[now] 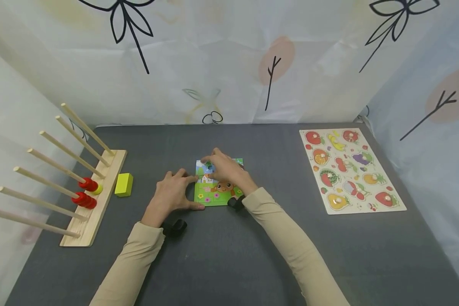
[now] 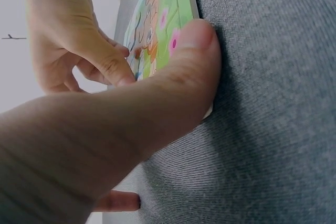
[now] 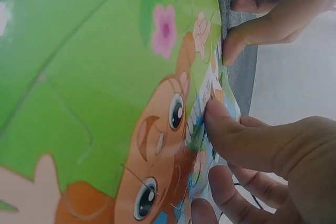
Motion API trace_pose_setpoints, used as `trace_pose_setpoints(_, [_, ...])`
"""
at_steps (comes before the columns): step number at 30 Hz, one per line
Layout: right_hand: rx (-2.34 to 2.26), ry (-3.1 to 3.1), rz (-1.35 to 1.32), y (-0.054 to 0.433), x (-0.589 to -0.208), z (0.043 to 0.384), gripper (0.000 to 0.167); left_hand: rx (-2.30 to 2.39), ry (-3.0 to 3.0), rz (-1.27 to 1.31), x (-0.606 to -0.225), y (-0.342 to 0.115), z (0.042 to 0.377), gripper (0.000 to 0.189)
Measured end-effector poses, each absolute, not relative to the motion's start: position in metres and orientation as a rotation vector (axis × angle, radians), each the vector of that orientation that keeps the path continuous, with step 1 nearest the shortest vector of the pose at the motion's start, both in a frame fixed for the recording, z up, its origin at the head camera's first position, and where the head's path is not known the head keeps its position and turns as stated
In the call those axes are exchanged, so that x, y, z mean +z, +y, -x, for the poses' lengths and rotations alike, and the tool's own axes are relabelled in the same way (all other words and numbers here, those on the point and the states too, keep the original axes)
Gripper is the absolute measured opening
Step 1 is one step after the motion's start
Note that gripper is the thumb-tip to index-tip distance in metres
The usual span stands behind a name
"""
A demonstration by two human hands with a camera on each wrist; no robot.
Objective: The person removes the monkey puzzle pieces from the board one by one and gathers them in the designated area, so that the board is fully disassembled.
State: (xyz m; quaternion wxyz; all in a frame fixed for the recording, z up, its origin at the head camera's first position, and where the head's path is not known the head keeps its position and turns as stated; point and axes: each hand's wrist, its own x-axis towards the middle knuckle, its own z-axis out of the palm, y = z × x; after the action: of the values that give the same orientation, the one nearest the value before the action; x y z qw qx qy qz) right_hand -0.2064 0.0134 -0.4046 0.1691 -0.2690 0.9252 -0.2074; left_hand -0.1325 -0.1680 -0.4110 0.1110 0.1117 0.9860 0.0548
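Observation:
A small jigsaw puzzle [image 1: 208, 197] lies flat on the table, showing a brown cartoon animal [image 3: 152, 145], pink flowers and a green field. My left hand [image 1: 172, 191] is spread along its left side. The thumb [image 2: 197, 40] touches the lower-left corner, and a forefinger touches the edge higher up. Over the upper part of the picture is my right hand [image 1: 229, 170], its thumb [image 3: 220, 121] resting on the pieces and its other fingers bent loosely near the far edge. No loose piece shows between those fingers, and the hand hides part of the upper picture.
At the left stands a wooden peg rack [image 1: 109, 178] with red rings [image 1: 85, 200] and yellow rings on two pegs. A yellow block [image 1: 123, 185] lies beside it. On the right is a fruit peg-puzzle board [image 1: 352, 170]. A printed cloth [image 1: 229, 63] hangs behind the table.

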Motion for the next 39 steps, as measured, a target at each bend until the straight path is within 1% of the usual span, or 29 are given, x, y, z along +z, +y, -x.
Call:
trace_pose_setpoints(6, [-0.568,2.636,0.768,0.013,-0.406,0.203,0.056,0.168,2.887,-0.330,-0.412,-0.168,0.131,0.100])
trace_pose_setpoints(11, [-0.593,2.648,0.750,0.022,-0.406,0.205,0.053,0.182,2.884,-0.331,-0.413,-0.168,0.130,0.100])
trace_pose_setpoints(16, [-0.604,2.650,0.722,0.045,-0.402,0.214,0.052,0.182,2.887,-0.340,-0.414,-0.167,0.130,0.100])
trace_pose_setpoints(22, [-0.577,2.690,0.669,0.084,-0.399,0.230,0.051,0.172,2.887,-0.326,-0.414,-0.167,0.131,0.100])
trace_pose_setpoints(29, [-0.536,2.718,0.575,0.124,-0.400,0.237,0.050,0.177,2.880,-0.333,-0.413,-0.168,0.132,0.100])
trace_pose_setpoints(33, [-0.529,2.693,0.546,0.137,-0.401,0.239,0.050,0.180,2.880,-0.334,-0.413,-0.169,0.132,0.099])
trace_pose_setpoints(39, [-0.516,2.671,0.559,0.144,-0.403,0.241,0.051,0.179,2.882,-0.336,-0.413,-0.169,0.132,0.099])
